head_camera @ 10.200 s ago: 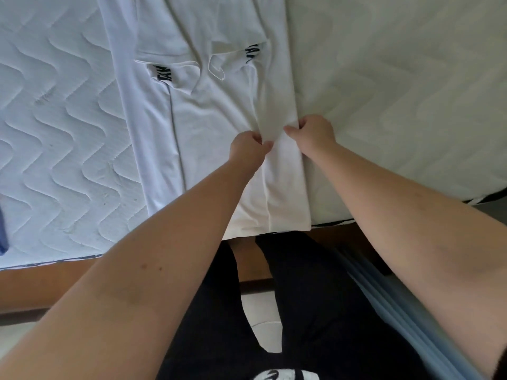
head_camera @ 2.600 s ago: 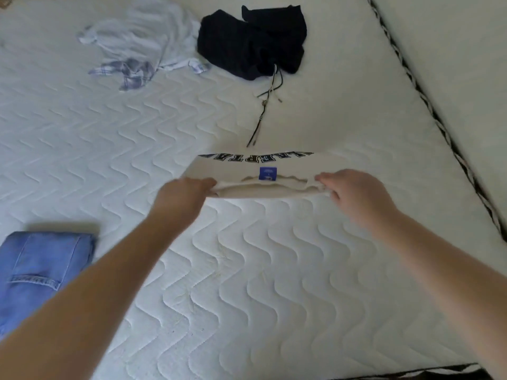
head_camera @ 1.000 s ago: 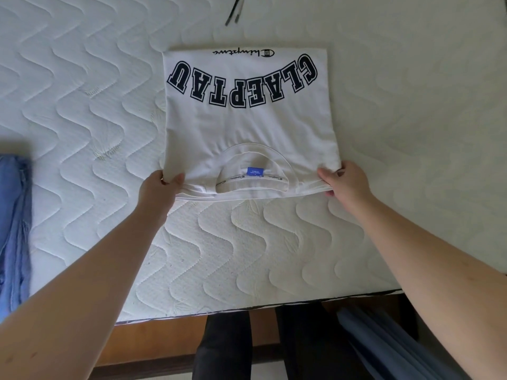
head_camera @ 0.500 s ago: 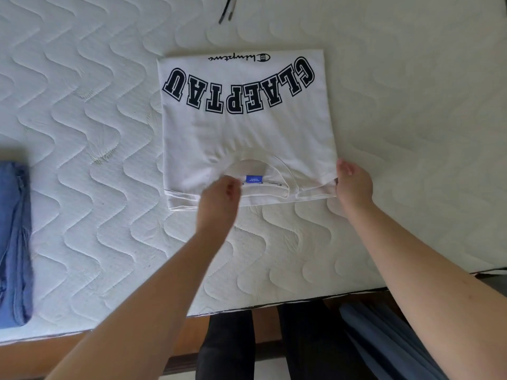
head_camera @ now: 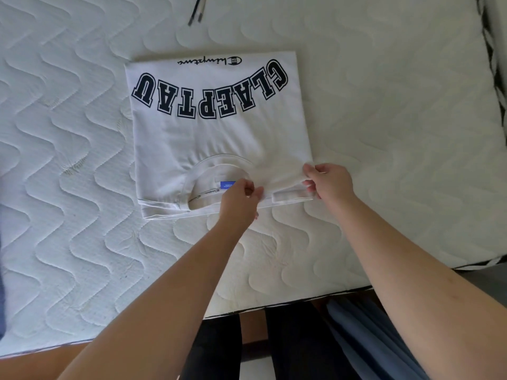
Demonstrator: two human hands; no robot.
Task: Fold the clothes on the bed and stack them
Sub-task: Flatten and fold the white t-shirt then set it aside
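Our left hand (head_camera: 241, 197) and right hand (head_camera: 327, 181) pinch the folded white T-shirt's (head_camera: 216, 138) six-o'clock edge on the bed (head_camera: 384, 133); stacking remains.

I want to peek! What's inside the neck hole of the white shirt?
Inside the white shirt collar you can see a blue label and more white cloth. The left hand covers part of the label, so what lies beneath it is hidden.
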